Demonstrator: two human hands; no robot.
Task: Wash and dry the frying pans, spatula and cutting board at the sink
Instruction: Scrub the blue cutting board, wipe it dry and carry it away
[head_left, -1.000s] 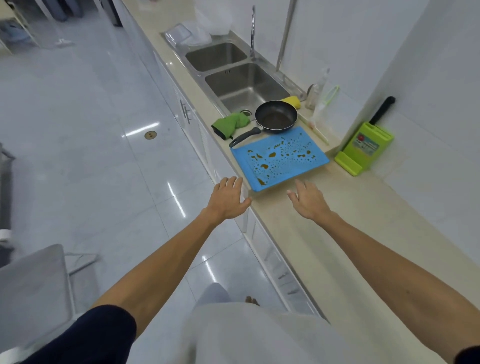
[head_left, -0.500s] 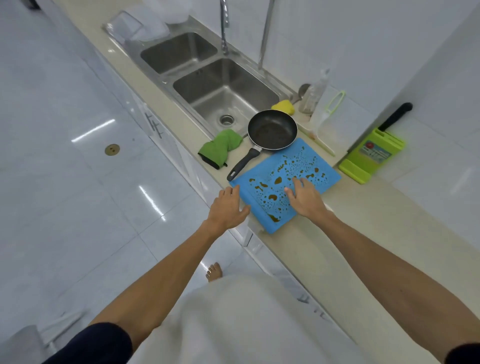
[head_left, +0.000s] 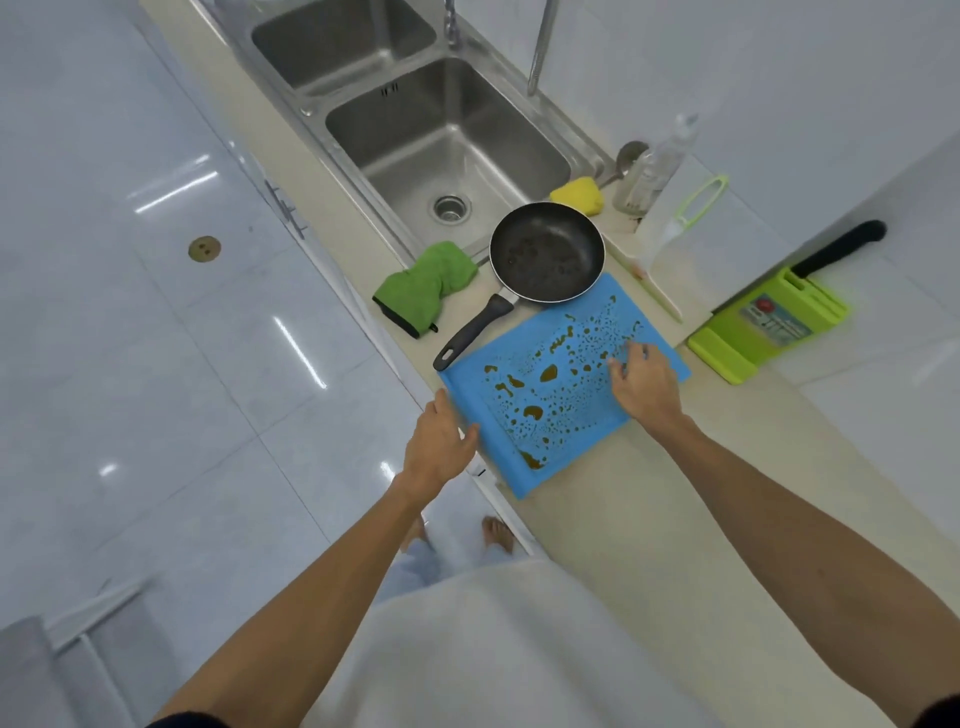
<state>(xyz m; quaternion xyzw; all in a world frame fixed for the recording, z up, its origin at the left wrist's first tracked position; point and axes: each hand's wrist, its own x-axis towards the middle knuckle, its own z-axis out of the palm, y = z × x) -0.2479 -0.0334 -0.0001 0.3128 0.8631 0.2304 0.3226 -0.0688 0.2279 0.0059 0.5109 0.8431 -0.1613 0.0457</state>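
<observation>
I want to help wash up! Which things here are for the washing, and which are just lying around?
For the job: blue cutting board, splattered brown; black frying pan, dirty inside; sink; yellow sponge; green cloth.

Just lying about: green knife block with a black-handled knife; clear bottle by the wall (maybe soap, can't tell).

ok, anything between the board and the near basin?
Yes. The pan sits between the board and the basin, its handle along the board's far edge. A cloth lies beside the handle.
</observation>
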